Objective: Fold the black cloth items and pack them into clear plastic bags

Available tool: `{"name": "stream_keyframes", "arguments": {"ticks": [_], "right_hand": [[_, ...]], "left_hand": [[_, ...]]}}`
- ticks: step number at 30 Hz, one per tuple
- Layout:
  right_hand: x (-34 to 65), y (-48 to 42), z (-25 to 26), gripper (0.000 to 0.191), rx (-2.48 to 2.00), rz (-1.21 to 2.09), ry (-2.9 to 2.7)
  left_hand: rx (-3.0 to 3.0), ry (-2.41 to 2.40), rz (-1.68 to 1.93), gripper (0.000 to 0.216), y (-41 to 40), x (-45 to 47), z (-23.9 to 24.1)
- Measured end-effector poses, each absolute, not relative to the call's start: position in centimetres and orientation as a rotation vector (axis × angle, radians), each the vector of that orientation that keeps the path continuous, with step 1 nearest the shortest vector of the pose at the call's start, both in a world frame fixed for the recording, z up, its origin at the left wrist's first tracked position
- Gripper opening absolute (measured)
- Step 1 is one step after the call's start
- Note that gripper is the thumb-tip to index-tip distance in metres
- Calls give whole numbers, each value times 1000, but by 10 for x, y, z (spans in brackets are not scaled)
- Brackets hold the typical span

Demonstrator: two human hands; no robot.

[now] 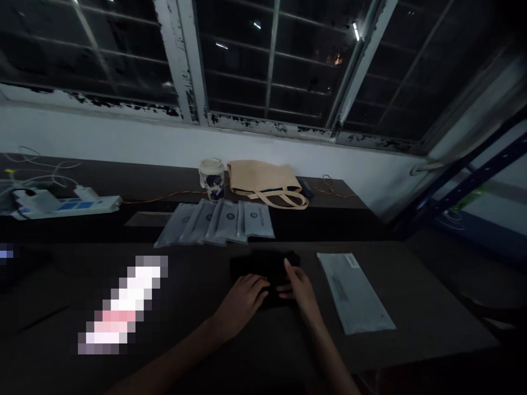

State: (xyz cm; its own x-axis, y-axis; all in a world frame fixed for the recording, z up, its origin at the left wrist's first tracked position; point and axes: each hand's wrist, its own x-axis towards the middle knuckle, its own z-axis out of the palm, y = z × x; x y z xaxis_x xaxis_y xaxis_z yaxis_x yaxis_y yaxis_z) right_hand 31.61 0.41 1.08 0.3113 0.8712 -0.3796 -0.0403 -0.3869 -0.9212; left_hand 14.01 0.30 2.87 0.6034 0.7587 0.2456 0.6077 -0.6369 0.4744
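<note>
A folded black cloth (263,266) lies on the dark table (432,307) in front of me. My left hand (242,299) rests flat on its near edge, fingers stretched forward. My right hand (298,285) lies beside it on the cloth's right part, fingers extended and slightly curled at the tips. The two hands almost touch. The cloth is hard to make out in the dim light.
A grey plastic mailer bag (354,293) lies to the right of the cloth. Behind it, several packaged items (222,222) are fanned out. A paper cup (212,178), a beige tote bag (265,184) and a power strip (66,206) sit near the wall.
</note>
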Motion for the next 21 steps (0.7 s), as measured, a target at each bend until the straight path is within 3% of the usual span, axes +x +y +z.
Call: {"name": "stream_keyframes", "arguments": {"ticks": [6, 12, 21], "right_hand": [[310, 14, -7, 38, -1650, 1047, -846], [309, 1, -11, 25, -1535, 901, -916], [306, -3, -16, 30, -1563, 676, -1146]], "left_hand": [[2641, 1221, 615, 29, 1, 124, 9], [2588, 1230, 807, 24, -3, 100, 12], [2650, 1113, 906, 19, -13, 92, 28]]}}
